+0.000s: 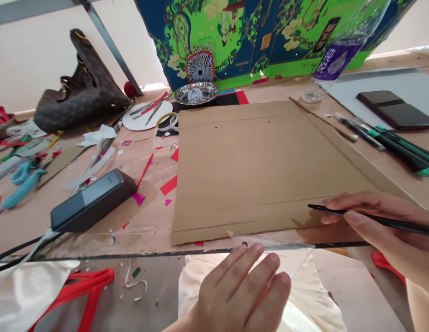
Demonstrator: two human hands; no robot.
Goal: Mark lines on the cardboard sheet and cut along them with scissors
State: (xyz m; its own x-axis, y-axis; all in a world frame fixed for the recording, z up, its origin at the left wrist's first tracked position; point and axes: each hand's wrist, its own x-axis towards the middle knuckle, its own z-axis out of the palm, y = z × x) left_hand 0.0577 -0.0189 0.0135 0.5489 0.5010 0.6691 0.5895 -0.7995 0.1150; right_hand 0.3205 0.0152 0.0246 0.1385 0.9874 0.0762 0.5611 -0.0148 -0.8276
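We've got the flat cardboard [249, 157] mid-tabletop [145, 233], reaching the near edge. Our R hand [390, 244], near right, grips a thin black pen-like tool [397, 222] btwn thumb & fingers; its tip's over the board's near part, can't tell if touching. Our L hand [242, 290]'s at the near edge, palm down, fingers loosely extended, by clear plastic [283, 246]. Far: metal dish [180, 95] w/ ball [195, 96]. Left: dk grey box [93, 200] w/ cord. Far right: bottle [339, 60].
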